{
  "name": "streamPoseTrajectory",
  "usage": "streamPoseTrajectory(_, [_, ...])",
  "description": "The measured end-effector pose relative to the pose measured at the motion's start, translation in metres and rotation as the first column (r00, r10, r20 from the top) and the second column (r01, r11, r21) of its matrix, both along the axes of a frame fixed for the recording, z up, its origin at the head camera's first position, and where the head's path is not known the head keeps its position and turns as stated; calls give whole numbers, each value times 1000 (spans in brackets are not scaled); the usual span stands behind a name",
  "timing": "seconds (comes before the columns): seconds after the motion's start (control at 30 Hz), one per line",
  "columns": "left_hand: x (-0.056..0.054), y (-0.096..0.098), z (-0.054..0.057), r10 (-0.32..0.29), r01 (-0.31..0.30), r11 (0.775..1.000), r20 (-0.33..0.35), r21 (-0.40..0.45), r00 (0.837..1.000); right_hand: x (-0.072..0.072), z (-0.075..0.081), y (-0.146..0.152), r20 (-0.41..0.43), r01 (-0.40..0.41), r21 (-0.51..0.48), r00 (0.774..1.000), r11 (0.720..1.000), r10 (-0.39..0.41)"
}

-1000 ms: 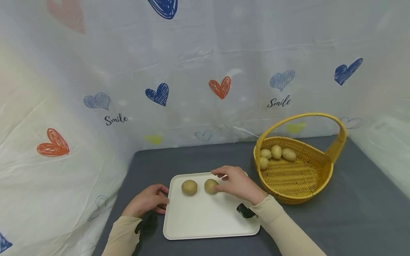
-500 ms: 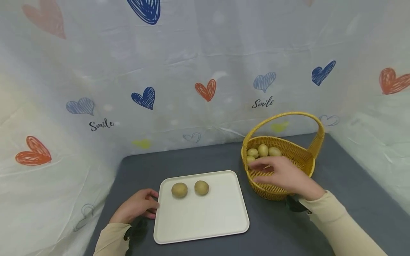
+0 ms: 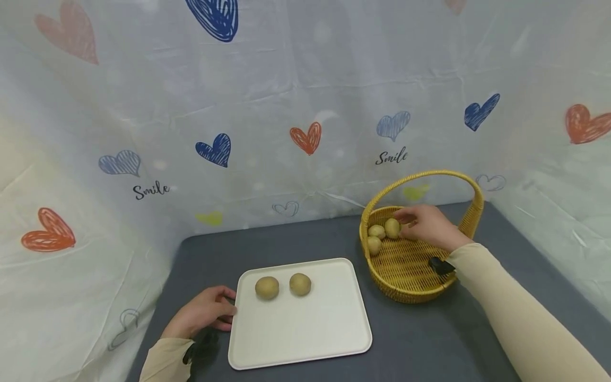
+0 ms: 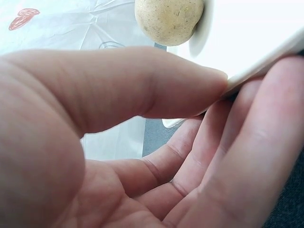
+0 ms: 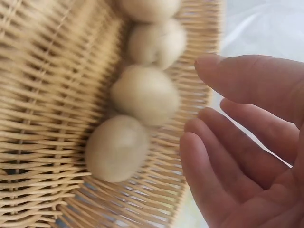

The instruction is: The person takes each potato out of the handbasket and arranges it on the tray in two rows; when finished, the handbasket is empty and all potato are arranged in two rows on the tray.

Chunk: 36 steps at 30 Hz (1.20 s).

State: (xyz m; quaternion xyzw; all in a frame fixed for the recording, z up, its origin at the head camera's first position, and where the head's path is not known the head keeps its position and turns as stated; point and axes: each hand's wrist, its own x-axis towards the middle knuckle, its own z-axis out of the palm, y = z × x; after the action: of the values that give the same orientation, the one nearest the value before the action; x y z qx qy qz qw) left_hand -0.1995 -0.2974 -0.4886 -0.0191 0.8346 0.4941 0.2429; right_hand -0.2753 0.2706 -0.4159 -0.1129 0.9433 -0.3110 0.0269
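Observation:
A white rectangular tray (image 3: 305, 329) lies on the dark table, carrying two potatoes, a left one (image 3: 267, 287) and a right one (image 3: 300, 284). My left hand (image 3: 202, 313) pinches the tray's left rim, thumb on top and fingers beneath; a potato (image 4: 168, 21) shows beyond it in the left wrist view. My right hand (image 3: 429, 228) is over the back of the yellow wicker basket (image 3: 406, 296), beside a potato (image 3: 392, 228). In the right wrist view its thumb and fingers are spread apart, near several potatoes (image 5: 117, 148) and holding none. It hides a potato from the head view.
The basket's tall arched handle (image 3: 444, 173) rises over the right forearm. A pale curtain (image 3: 267, 106) printed with hearts hangs behind the table (image 3: 281, 239) and at both sides. Dark cloth separates tray and basket.
My right hand has left the right potato on the tray and moved right into the basket, reaching its back. The left hand stays at the tray rim. The head view has shifted right.

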Motion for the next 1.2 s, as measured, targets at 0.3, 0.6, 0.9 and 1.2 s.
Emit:
streamPoseTrajectory(0.3, [0,0,1,19,-19,1000,-3,-4,1000,-26,-24,-6,-74,-30,104,997,994,38])
streamPoseTrajectory(0.6, [-1,0,-1,22,-22,1000,-7,-15,1000,-32,-29,-13,-134,-32,179,989,983,56])
streamPoseTrajectory(0.9, [0,-1,-1,30,-30,999,-12,-11,999,-36,-31,-19,-188,-39,189,979,981,75])
streamPoseTrajectory(1.2, [-1,0,-2,44,-45,999,-19,-24,999,-37,-34,-21,-152,-7,186,988,983,36])
